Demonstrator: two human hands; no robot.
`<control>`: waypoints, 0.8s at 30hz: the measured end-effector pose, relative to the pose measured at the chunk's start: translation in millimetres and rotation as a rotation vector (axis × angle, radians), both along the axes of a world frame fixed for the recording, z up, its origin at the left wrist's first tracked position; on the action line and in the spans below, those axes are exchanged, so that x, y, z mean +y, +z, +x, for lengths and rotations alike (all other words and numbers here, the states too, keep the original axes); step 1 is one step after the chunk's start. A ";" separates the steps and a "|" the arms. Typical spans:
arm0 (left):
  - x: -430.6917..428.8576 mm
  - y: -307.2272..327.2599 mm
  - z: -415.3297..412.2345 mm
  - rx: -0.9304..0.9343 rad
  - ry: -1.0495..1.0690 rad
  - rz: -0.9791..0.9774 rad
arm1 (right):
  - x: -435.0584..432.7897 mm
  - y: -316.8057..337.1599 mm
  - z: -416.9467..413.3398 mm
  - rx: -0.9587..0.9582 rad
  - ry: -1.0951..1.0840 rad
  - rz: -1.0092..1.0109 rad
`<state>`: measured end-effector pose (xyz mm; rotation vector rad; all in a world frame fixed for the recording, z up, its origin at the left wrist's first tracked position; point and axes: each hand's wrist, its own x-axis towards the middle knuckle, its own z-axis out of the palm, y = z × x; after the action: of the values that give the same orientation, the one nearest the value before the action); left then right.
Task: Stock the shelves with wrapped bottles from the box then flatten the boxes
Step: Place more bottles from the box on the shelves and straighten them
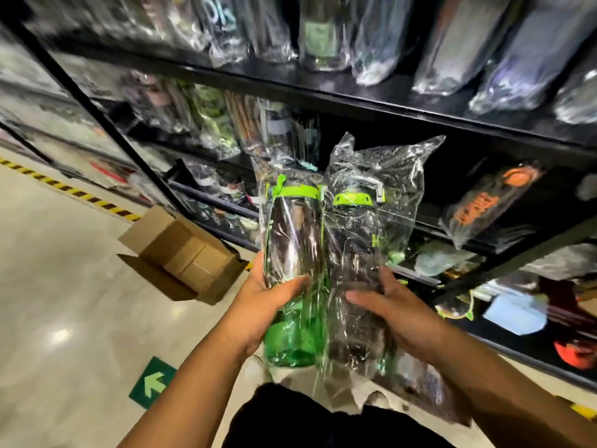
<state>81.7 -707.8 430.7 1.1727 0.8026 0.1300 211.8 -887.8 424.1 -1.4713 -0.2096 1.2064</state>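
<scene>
Both hands are loaded, one wrapped bottle each, held side by side in front of the shelves. Left hand grips the green bottle low on its body, thumb laid across the front, fingers curled round behind. It stands nearly upright in its clear, crinkled wrap, lime lid on top. Right hand holds the second bottle the same way, thumb across the front of the plastic. This one looks darker, with a lime cap and a grey handle, and its wrap sticks up in a loose peak above the lid. The two wraps touch along the middle. Behind them the black shelves are packed with other wrapped bottles, all blurred; an orange-printed bottle leans on the shelf to the right. Down on the floor to the left sits the cardboard box, flaps open, close to the foot of the shelves. Yellow-and-black hazard tape runs beyond it, and a green arrow sign is stuck to the floor near the left forearm.
</scene>
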 end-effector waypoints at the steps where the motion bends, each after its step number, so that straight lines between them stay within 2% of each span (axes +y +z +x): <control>1: 11.7 -1.4 0.4 0.008 -0.016 0.014 | 8.9 -4.1 0.0 0.029 0.018 -0.002; 3: 36.1 -4.6 1.5 -0.007 -0.041 -0.018 | 30.0 -16.3 -0.7 0.093 0.020 -0.008; 6: 81.5 -15.2 2.8 0.006 -0.100 -0.021 | 71.6 -30.4 -4.1 0.057 -0.034 -0.079; 13: 174.8 -39.6 18.9 0.061 -0.231 0.180 | 167.2 -67.9 0.1 0.144 -0.476 -0.003; 18: 200.9 -46.6 43.4 0.123 -0.332 0.174 | 184.8 -80.8 44.7 -0.042 -0.685 -0.033; 24: 199.3 -60.0 73.6 0.155 -0.292 0.097 | 200.7 -100.4 113.5 -0.286 -0.786 -0.079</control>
<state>155.3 -508.5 370.7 1.3914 0.7579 -0.1669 325.4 -687.0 323.7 -1.5713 0.2185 0.3736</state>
